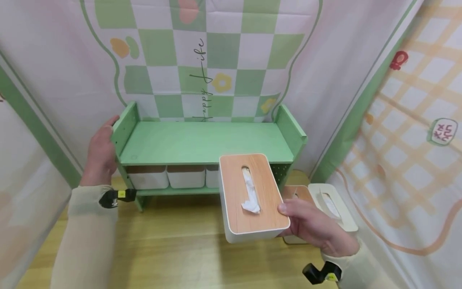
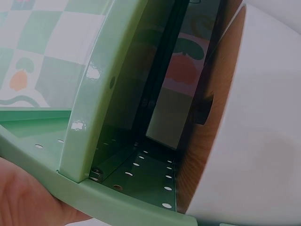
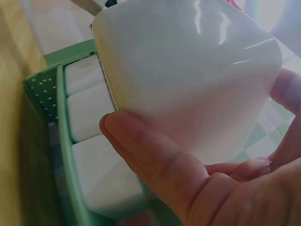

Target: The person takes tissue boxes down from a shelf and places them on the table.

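Observation:
In the head view my right hand point(image 1: 317, 226) holds a white tissue box point(image 1: 265, 192) with a wood-look lid, its thumb on the lid's near right corner. White tissue point(image 1: 250, 192) pokes from the slot. The right wrist view shows that hand's fingers point(image 3: 160, 160) spread around the white box body point(image 3: 188, 70). My left hand point(image 1: 101, 150) grips the left side panel point(image 1: 124, 128) of a green shelf point(image 1: 205, 140); some of its fingers are hidden. In the left wrist view part of the left hand point(image 2: 28, 200) shows against the green edge.
Several white boxes point(image 1: 185, 176) stand on the shelf's lower level. On the floor at right are a wood-lidded tissue box point(image 1: 303, 192), partly behind my right hand, and an all-white tissue box point(image 1: 346, 206). Printed curtains point(image 1: 408, 132) hang around the shelf.

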{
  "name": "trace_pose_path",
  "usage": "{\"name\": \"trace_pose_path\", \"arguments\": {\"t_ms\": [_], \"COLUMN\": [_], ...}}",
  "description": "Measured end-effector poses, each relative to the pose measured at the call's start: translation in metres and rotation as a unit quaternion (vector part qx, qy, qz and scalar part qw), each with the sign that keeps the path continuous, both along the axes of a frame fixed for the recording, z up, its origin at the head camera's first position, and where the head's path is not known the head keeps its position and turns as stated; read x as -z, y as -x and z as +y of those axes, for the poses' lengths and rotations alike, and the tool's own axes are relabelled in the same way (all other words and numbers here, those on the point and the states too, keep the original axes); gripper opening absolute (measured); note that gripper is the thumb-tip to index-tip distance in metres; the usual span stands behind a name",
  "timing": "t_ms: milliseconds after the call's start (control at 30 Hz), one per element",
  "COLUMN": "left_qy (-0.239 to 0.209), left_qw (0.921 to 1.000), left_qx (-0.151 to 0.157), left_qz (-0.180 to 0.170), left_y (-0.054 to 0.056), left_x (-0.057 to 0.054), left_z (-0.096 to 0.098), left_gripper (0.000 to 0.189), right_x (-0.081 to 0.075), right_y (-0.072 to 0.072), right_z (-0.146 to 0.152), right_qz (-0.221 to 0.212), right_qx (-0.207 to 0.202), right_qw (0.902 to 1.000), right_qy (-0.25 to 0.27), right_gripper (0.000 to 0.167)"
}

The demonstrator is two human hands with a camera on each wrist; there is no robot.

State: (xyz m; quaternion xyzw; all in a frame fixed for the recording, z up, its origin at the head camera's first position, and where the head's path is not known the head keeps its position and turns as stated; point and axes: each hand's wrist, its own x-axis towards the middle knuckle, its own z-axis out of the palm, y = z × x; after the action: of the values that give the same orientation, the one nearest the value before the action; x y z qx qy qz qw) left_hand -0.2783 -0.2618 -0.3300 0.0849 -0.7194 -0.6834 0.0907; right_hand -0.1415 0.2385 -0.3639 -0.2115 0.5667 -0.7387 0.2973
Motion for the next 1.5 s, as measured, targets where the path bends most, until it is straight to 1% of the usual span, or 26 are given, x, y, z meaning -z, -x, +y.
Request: {"name": "trace_pose_path", "arguments": {"t_ms": [67, 167, 267, 400, 533, 700, 800, 900, 1133, 1333, 1500], "left_qy": [0.011, 0.021, 0.008, -0.006, -0.011, -0.014, -0.01, -0.006, -0.012, -0.01, -0.011], "left_qw": [0.9999, 0.9998, 0.9999, 0.9999, 0.9999, 0.9998, 0.9998, 0.9998, 0.9998, 0.9999, 0.9999], "left_qx": [-0.002, -0.004, -0.006, -0.006, -0.004, -0.004, -0.004, -0.006, -0.004, -0.004, -0.004], "left_qz": [0.0, 0.003, 0.008, 0.009, 0.012, 0.014, 0.017, 0.017, 0.017, 0.011, 0.008], "left_y": [0.001, 0.001, 0.001, 0.001, 0.002, 0.002, 0.002, 0.002, 0.001, 0.0, 0.0], "left_x": [0.0, 0.0, 0.0, 0.001, 0.001, 0.001, 0.001, 0.001, 0.0, -0.001, -0.001], "left_z": [0.001, 0.002, 0.002, 0.001, 0.0, 0.001, 0.0, 0.0, 0.0, 0.0, 0.001], "left_gripper": [0.045, 0.046, 0.047, 0.045, 0.045, 0.046, 0.046, 0.046, 0.046, 0.045, 0.045], "right_x": [0.006, 0.016, 0.027, 0.042, 0.057, 0.072, 0.08, 0.087, 0.099, 0.109, 0.119], "right_y": [-0.003, -0.007, -0.009, -0.013, -0.019, -0.025, -0.026, -0.027, -0.033, -0.033, -0.032], "right_z": [0.002, 0.005, 0.007, 0.01, 0.011, 0.011, 0.011, 0.011, 0.013, 0.014, 0.016], "right_qz": [-0.007, -0.018, -0.028, -0.041, -0.064, -0.1, -0.116, -0.12, -0.132, -0.148, -0.149], "right_qx": [0.003, 0.017, 0.031, 0.041, 0.037, 0.017, 0.013, 0.018, 0.054, 0.071, 0.088], "right_qw": [1.0, 0.9996, 0.9988, 0.9973, 0.996, 0.994, 0.9923, 0.9915, 0.9878, 0.9831, 0.9789], "right_qy": [-0.005, -0.012, -0.026, -0.045, -0.05, -0.042, -0.042, -0.047, -0.063, -0.08, -0.109], "right_gripper": [0.034, 0.033, 0.031, 0.026, 0.024, 0.03, 0.034, 0.038, 0.036, 0.039, 0.039]}}
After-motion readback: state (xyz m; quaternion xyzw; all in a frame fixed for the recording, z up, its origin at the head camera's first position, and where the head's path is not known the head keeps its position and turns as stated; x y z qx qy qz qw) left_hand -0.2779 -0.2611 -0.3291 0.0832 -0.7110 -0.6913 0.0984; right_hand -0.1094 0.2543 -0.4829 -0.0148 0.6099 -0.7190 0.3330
